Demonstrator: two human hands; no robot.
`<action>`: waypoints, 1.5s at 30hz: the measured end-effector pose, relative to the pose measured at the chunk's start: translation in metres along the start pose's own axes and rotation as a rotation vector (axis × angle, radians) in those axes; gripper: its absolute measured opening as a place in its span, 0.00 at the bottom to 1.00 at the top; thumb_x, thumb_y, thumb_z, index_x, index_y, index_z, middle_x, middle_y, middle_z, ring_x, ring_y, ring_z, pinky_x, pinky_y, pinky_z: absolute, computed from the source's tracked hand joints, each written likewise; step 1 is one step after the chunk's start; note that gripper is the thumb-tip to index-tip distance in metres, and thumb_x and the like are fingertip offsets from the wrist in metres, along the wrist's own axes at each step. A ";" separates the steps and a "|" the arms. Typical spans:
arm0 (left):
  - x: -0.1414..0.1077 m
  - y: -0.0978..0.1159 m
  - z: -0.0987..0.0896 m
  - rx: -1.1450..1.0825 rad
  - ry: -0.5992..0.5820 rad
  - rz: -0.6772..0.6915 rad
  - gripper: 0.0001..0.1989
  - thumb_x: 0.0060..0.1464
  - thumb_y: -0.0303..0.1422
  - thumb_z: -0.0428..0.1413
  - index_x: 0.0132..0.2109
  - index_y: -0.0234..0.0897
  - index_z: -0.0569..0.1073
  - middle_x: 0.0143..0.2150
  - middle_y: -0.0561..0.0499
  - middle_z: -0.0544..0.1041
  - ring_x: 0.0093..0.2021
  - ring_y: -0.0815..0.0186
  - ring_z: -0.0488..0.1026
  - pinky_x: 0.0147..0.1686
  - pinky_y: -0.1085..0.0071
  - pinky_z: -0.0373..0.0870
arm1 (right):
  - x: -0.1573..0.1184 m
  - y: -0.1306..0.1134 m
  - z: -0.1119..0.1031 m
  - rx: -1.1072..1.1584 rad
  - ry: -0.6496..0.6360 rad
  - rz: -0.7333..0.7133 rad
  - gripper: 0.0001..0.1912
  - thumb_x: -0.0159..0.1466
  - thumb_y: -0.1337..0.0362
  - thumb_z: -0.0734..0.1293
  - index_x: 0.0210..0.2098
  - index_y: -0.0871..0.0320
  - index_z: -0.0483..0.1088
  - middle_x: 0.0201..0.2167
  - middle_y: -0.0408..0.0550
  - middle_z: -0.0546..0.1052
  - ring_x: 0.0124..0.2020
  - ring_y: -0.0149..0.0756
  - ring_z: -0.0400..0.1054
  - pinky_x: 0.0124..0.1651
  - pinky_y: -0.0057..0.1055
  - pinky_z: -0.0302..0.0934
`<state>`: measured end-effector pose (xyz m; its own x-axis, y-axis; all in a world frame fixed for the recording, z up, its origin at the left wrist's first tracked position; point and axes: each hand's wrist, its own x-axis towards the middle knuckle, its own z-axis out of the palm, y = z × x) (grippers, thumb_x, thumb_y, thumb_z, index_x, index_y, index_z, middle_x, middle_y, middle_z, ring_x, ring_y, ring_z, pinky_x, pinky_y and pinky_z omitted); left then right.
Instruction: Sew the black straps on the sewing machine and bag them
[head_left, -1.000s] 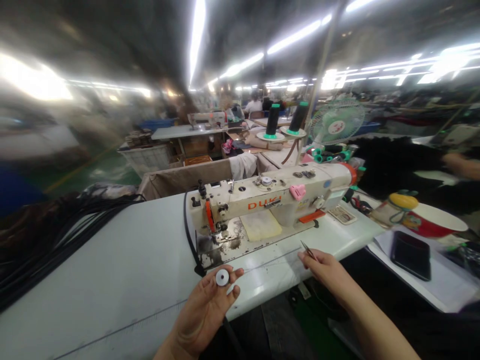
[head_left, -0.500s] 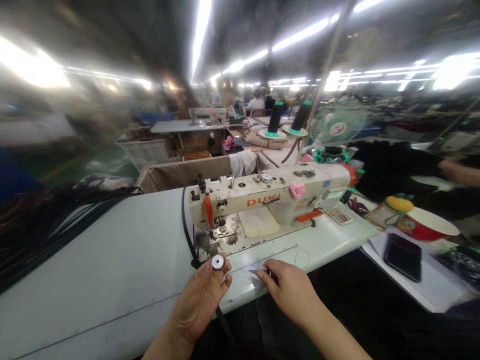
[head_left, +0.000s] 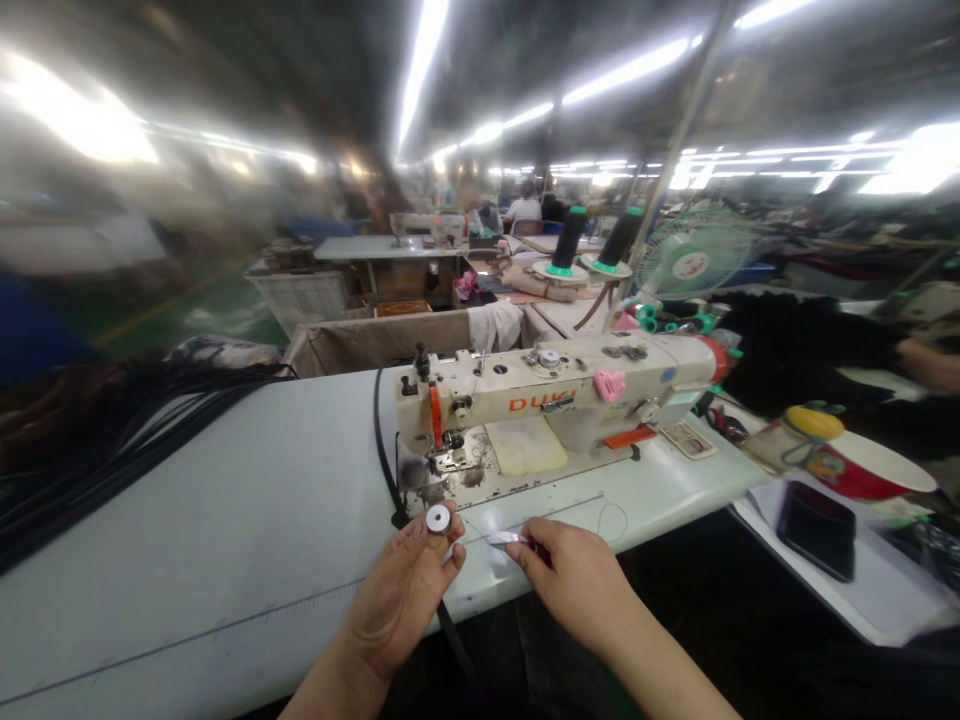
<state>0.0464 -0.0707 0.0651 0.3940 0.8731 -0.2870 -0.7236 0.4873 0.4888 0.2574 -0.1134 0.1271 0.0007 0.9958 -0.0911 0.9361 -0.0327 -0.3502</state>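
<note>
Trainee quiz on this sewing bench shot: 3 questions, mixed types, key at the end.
1. Multiple choice. The left hand holds:
a) a jar
b) a bobbin
c) a fan

2. True or false? The right hand is empty.

3. Count. How many black cones stand on white discs?

Key: 1 b; 2 false, it holds a metal tool; 3 two.

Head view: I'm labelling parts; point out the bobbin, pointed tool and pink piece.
Bobbin (head_left: 433, 519): head view, pale round face.
Pointed tool (head_left: 504, 539): head view, exposed metal.
Pink piece (head_left: 610, 386): head view, front middle.
</note>
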 end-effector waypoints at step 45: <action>-0.019 -0.005 -0.009 -0.006 0.059 -0.074 0.20 0.46 0.34 0.73 0.48 0.37 0.81 0.43 0.47 0.80 0.47 0.59 0.76 0.48 0.64 0.78 | -0.034 0.027 0.091 -0.134 0.200 -0.579 0.34 0.75 0.60 0.61 0.76 0.54 0.46 0.74 0.49 0.58 0.76 0.38 0.46 0.75 0.44 0.45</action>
<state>0.0374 -0.0900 0.0607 0.4124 0.8325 -0.3700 -0.6976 0.5498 0.4594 0.2511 -0.1559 0.0359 -0.4660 0.8460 0.2590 0.8403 0.5148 -0.1698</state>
